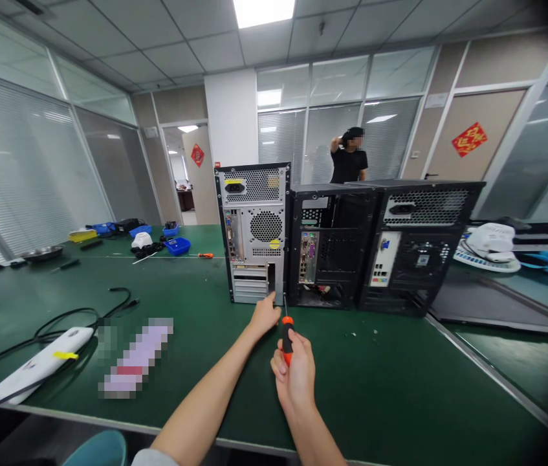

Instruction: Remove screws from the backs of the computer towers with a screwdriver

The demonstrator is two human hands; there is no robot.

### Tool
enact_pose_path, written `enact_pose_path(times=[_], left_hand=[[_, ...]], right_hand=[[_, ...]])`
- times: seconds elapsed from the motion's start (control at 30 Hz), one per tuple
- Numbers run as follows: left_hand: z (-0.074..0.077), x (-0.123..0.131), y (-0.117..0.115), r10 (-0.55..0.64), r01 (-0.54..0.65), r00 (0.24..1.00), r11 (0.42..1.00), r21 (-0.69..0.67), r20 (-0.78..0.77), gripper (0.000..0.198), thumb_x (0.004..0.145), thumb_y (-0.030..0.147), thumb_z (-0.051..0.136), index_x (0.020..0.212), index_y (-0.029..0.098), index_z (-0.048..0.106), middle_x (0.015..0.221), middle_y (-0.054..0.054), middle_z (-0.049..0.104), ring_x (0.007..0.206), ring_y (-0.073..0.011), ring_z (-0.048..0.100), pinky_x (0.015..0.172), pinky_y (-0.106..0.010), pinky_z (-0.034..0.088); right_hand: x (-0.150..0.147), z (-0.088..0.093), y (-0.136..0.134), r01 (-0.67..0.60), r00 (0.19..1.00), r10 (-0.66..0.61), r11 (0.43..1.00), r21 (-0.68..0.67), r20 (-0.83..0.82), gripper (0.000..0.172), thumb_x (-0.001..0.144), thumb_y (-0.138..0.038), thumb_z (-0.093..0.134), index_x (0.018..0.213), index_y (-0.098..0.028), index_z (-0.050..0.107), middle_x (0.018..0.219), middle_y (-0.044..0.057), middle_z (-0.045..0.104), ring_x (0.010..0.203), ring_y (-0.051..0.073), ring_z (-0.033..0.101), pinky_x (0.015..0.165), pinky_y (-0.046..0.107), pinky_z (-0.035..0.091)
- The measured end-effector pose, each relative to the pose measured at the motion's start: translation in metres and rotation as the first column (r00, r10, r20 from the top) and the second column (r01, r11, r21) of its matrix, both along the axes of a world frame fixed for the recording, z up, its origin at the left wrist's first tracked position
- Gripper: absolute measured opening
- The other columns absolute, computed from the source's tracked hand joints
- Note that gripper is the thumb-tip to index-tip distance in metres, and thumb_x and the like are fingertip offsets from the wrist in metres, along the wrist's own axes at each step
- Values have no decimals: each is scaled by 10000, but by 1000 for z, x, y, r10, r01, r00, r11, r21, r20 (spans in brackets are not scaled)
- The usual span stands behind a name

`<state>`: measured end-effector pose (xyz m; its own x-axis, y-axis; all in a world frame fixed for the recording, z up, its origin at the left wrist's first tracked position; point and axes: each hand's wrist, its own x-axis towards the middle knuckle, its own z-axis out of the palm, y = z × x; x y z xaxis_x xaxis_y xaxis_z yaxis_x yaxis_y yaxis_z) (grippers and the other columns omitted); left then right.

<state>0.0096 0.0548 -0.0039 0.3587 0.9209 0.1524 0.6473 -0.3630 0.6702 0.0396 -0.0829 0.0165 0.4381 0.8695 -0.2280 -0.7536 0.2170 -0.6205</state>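
A silver-backed computer tower stands upright on the green table, its rear panel facing me. My right hand is closed around an orange-and-black screwdriver. The screwdriver's shaft points up to the tower's lower right rear corner; whether the tip sits on a screw is too small to tell. Just left of it, my left hand reaches to the tower's bottom edge, index finger stretched up beside the dark slot opening and the other fingers curled. I see nothing held in it.
Two black computer cases, a middle one and a right one, stand beside the tower. A white power strip with black cables lies left. Blue trays and another screwdriver are farther back. A person stands behind the cases.
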Motion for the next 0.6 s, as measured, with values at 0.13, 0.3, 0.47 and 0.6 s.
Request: enact_pose_path(times=[0.13, 0.3, 0.47, 0.6], left_hand=[[0, -2, 0, -16, 16, 1000, 1000, -6, 27, 503, 732, 111, 403, 1233, 110, 450, 909, -86, 676, 416, -75, 532, 603, -207, 479], [-5, -3, 3, -17, 17, 999, 1000, -13, 36, 515, 735, 114, 397, 1249, 114, 436, 898, -82, 675, 419, -77, 537, 608, -212, 483], [-7, 0, -1, 2, -2, 1000, 1000, 8, -7, 566, 728, 120, 413, 1292, 91, 378, 877, -88, 676, 467, -102, 574, 682, -240, 491], [-3, 2, -7, 18, -18, 1000, 999, -39, -10, 572, 730, 127, 421, 1299, 110, 370, 860, -83, 680, 543, -135, 616, 748, -280, 486]], right_hand=[[1, -3, 0, 3, 1000, -3, 1000, 5, 14, 297, 640, -383, 610, 778, -232, 395, 477, -109, 503, 255, 20, 294, 269, 132, 162], [4, -5, -1, -19, 999, 18, 1000, 4, 34, 267, 653, -351, 599, 789, -238, 399, 484, -110, 501, 265, 26, 310, 277, 136, 166], [11, -4, -5, -61, 997, 60, 998, 10, 53, 237, 671, -338, 580, 788, -236, 400, 512, -102, 511, 290, 31, 338, 292, 143, 181], [17, -4, -7, -98, 991, 97, 995, 11, 88, 234, 669, -334, 579, 784, -233, 401, 519, -96, 514, 308, 39, 358, 305, 151, 196]])
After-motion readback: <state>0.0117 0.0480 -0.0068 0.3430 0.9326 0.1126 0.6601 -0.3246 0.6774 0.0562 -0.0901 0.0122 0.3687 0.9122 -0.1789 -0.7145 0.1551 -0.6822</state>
